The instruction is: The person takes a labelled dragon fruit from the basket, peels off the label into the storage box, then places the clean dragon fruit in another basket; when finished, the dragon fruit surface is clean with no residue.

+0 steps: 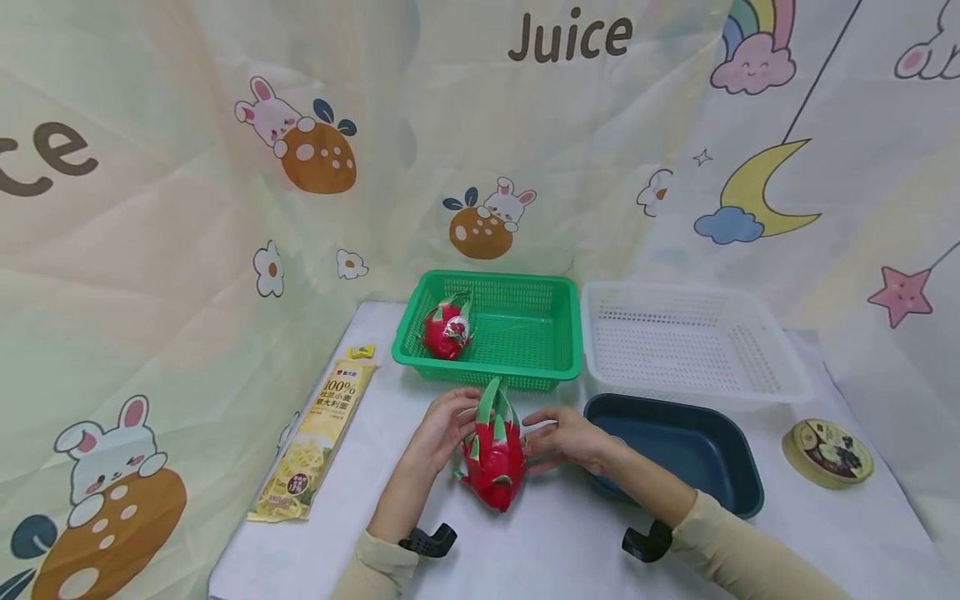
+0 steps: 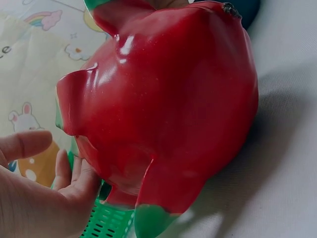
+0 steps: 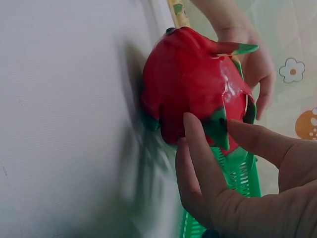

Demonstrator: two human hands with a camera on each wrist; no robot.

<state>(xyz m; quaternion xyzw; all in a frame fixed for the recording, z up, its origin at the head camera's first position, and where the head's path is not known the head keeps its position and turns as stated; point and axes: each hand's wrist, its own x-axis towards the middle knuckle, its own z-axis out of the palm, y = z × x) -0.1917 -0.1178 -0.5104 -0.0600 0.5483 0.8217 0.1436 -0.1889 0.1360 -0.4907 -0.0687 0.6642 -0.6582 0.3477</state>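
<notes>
A glossy red dragon fruit (image 1: 495, 462) with green-tipped scales lies on the white table, its leafy end toward the green basket (image 1: 487, 372). My left hand (image 1: 446, 425) is at its left side with fingers loosely bent; in the left wrist view that hand's fingers (image 2: 81, 178) reach beside the fruit's lower left, and contact is unclear. On the other side is my right hand (image 1: 573, 437), its fingers spread. The right wrist view has its fingertips (image 3: 190, 124) at the fruit's scales, seemingly touching without gripping. A second dragon fruit (image 1: 442, 333) sits inside the basket's left end.
Behind the right hand lies a dark blue tray (image 1: 675, 408). A white basket (image 1: 693, 392) stands right of the green one, with a round tin (image 1: 828, 454) at the far right. A pasta packet (image 1: 315, 442) and a small yellow packet (image 1: 361, 352) lie along the left edge.
</notes>
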